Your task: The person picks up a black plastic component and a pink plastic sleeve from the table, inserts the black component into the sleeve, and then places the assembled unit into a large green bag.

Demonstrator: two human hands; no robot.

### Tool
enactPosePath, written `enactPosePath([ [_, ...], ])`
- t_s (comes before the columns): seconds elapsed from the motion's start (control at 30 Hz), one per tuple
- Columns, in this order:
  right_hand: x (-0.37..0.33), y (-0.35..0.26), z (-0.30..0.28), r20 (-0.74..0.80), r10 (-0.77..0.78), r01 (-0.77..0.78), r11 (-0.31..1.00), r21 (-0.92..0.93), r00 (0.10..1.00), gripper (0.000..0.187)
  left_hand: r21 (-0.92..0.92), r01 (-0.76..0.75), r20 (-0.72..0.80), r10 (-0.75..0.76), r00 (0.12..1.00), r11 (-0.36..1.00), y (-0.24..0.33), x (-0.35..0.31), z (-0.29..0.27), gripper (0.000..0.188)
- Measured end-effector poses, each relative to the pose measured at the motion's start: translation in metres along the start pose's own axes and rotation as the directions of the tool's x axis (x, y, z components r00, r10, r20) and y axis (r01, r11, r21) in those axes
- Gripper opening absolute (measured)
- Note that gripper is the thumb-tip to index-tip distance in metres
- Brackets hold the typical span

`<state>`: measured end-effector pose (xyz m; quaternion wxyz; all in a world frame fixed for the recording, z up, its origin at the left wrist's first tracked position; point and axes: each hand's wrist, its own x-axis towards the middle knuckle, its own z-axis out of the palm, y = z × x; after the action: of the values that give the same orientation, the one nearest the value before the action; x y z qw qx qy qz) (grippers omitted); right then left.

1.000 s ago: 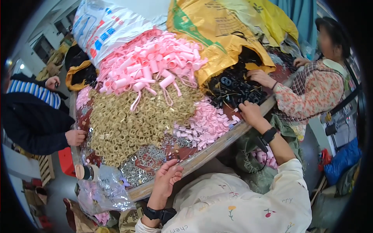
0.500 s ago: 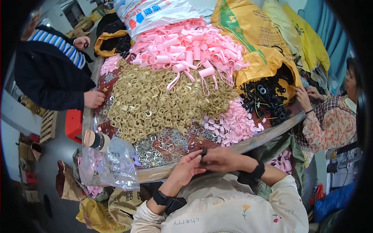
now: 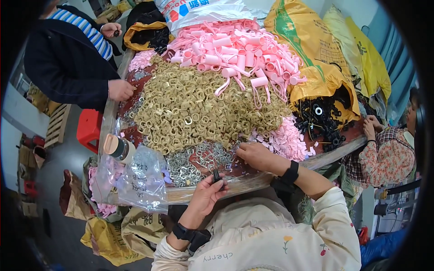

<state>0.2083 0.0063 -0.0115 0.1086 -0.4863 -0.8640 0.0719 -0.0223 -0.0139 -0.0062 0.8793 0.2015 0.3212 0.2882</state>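
My left hand (image 3: 208,194) is closed around a small black plastic part (image 3: 216,175), which sticks up between thumb and fingers near the table's front edge. My right hand (image 3: 257,156) reaches over the table, fingertips bunched together at the border of the tan rings and silver metal pieces. Whatever it may pinch is hidden. Silver wire-like metal loops (image 3: 194,163) lie just beyond my left hand. A broad heap of tan plastic rings (image 3: 181,113) fills the middle. Small pale pink pieces (image 3: 288,139) lie to the right of my right hand.
Pink tubes with straps (image 3: 239,56) are piled at the back. A yellow sack (image 3: 316,77) spills black parts (image 3: 323,122) at right. A wooden-lidded bottle (image 3: 118,147) and clear plastic bag (image 3: 142,180) occupy the left corner. People stand at left (image 3: 63,63) and right (image 3: 384,151).
My hands, together before, have parted. The right one has reached forward to the pieces on the table; the left keeps the black part. The view has shifted slightly.
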Motion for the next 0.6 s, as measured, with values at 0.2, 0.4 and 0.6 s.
enactPosePath([
  [0.2, 0.001, -0.009, 0.001, 0.006, 0.051, -0.051, 0.993, 0.11, 0.999, 0.01, 0.081, -0.067, -0.032, 0.07, 0.997, 0.994, -0.004, -0.002, -0.004, 0.017],
  [0.4, 0.002, -0.055, -0.026, 0.136, 0.091, -0.163, 0.455, 0.875, 0.986, 0.012, 0.427, -0.295, -0.04, 0.344, 0.938, 0.854, -0.006, -0.004, 0.011, 0.014],
  [0.6, 0.0, -0.068, -0.021, 0.272, 0.088, -0.257, -0.155, 0.954, 0.958, 0.015, 0.58, -0.4, 0.047, 0.461, 0.886, 0.71, -0.005, -0.004, 0.018, 0.01],
])
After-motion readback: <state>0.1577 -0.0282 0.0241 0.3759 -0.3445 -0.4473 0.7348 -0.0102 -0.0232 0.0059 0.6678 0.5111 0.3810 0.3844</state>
